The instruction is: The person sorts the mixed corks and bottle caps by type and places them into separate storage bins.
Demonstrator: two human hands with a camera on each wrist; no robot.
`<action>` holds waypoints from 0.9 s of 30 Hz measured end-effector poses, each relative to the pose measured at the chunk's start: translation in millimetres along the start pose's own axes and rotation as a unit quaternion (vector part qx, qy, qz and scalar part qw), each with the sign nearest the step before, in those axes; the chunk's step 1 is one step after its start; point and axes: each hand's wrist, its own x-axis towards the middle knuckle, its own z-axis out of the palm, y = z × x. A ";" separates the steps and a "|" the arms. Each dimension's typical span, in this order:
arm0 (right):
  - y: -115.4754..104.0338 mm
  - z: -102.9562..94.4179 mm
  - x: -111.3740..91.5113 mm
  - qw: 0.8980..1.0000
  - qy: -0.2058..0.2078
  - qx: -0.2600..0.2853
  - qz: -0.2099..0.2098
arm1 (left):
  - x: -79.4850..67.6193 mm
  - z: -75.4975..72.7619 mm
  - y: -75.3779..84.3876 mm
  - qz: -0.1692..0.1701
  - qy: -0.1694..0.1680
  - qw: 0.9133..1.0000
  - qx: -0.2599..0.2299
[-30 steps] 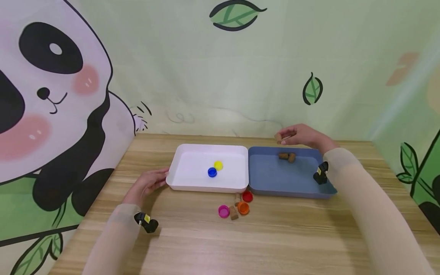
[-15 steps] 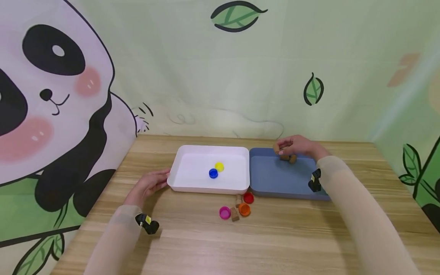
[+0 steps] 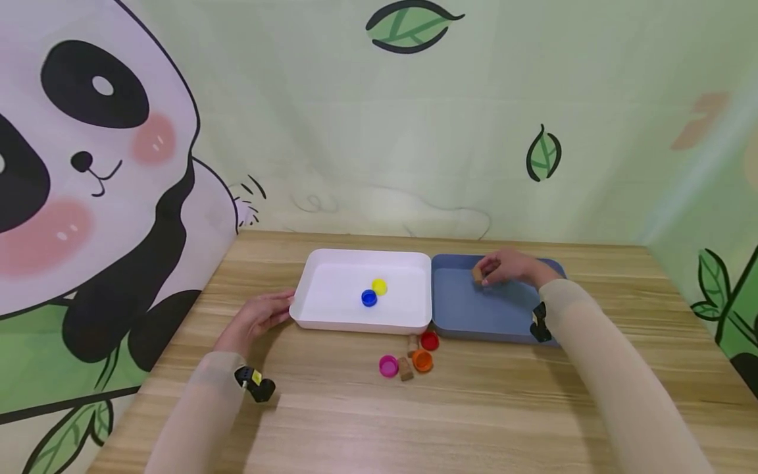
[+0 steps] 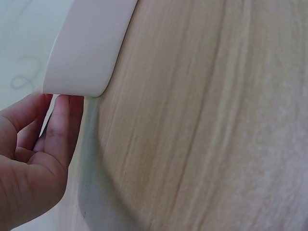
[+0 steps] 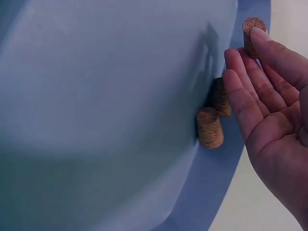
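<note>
Between thumb and fingers my right hand pinches a cork over the far part of the blue tray. In the right wrist view, two more corks, one in front and one behind, lie against the tray's wall below the fingers; the hand hides them in the head view. My left hand touches the left end of the white tray with its fingertips, fingers extended. A blue cap and a yellow cap lie in the white tray.
In front of the trays, on the wooden table, lie a red cap, an orange cap, a pink cap and two corks, one nearer and one farther. The trays stand side by side before a printed backdrop.
My right hand has come down and nearer with the cork, from above the blue tray's far edge to over its inside. The left hand stays at the white tray.
</note>
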 end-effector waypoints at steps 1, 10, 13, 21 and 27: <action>0.9 0.8 0.7 1.000 -0.001 -0.002 0.001 | 0.0 0.3 0.1 0.001 -0.002 1.000 0.001; 5.6 5.2 3.4 1.000 -0.010 -0.009 -0.009 | 0.6 1.6 -0.1 -0.005 0.009 1.000 0.006; 6.2 6.3 6.0 1.000 -0.004 -0.027 -0.006 | 0.4 1.3 0.6 -0.002 0.007 1.000 0.003; 7.5 9.3 8.5 0.998 0.012 -0.054 -0.006 | 2.3 0.9 1.8 -0.002 0.007 1.000 0.014; 7.6 10.2 8.4 0.998 0.014 -0.055 -0.003 | 1.6 -0.2 2.2 -0.006 0.007 1.000 0.015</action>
